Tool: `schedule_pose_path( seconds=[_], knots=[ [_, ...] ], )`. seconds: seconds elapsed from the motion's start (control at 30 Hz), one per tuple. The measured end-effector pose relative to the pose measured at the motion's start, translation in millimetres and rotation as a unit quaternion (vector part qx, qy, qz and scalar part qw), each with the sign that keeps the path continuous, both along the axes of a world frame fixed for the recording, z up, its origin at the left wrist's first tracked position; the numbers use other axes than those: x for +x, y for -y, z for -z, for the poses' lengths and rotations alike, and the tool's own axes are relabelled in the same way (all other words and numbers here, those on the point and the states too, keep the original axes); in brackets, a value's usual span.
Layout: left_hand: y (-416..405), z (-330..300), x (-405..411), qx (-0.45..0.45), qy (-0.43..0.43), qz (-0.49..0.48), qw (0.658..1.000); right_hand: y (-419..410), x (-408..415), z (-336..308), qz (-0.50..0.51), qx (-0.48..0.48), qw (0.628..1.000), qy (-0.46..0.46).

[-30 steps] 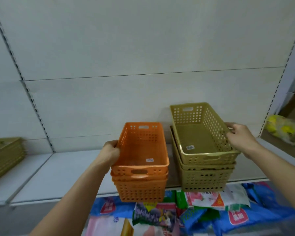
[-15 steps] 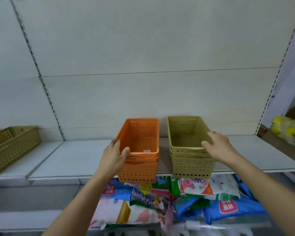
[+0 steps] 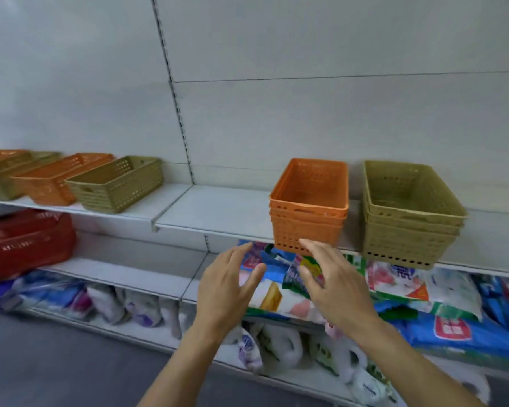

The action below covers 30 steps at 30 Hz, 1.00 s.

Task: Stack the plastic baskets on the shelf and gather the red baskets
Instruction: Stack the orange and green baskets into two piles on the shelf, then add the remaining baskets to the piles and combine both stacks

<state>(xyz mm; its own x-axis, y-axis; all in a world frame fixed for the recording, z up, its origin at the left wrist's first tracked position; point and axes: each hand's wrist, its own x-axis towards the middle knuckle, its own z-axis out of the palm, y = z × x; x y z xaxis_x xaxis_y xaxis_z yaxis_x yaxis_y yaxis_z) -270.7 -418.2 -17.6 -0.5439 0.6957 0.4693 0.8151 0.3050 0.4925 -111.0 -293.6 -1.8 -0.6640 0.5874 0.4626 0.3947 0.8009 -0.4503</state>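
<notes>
Both hands, left hand (image 3: 227, 284) & right hand (image 3: 334, 284), are spread, holding nothing, just below the orange stack (image 3: 309, 205) on the shelf (image 3: 218, 210). Loose baskets (image 3: 116, 183) lie far left. Likely light, stiff, holey plastic: take by rim or handle slots.

Single view, worn on my head, wide-angle with bent edges. It looks forward and slightly down at the white shelf (image 3: 218, 212), close, with my forearms rising from the bottom edge. It faces the back panel obliquely; the shelf runs off leftward. No second view.
</notes>
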Motion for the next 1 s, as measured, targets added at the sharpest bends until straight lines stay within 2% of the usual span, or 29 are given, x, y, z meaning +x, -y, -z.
schedule_pose_path(
  seconds=[0.23, 0.4, 0.63, 0.8, 1.0],
  knots=[
    [84, 10, -89, -0.011, 0.025, -0.057, 0.998, 71, -111, 10, -0.056, -0.017, 0.998, 0.016],
    [157, 9, -192, -0.033, 0.034, -0.091, 0.995, 126, -222, 15, -0.079, -0.037, 0.996, 0.034],
    [246, -3, -335, -0.064, 0.035, -0.106, 0.992, 196, -370, 7, -0.086, -0.09, 0.992, 0.011],
    [271, -20, -423, -0.06, 0.04, -0.098, 0.993, 200, -454, -11, -0.075, -0.096, 0.993, 0.0],
    [263, -36, -534, -0.026, 0.036, -0.098, 0.994, 175, -548, -39, -0.033, -0.093, 0.995, -0.004]
  ],
)
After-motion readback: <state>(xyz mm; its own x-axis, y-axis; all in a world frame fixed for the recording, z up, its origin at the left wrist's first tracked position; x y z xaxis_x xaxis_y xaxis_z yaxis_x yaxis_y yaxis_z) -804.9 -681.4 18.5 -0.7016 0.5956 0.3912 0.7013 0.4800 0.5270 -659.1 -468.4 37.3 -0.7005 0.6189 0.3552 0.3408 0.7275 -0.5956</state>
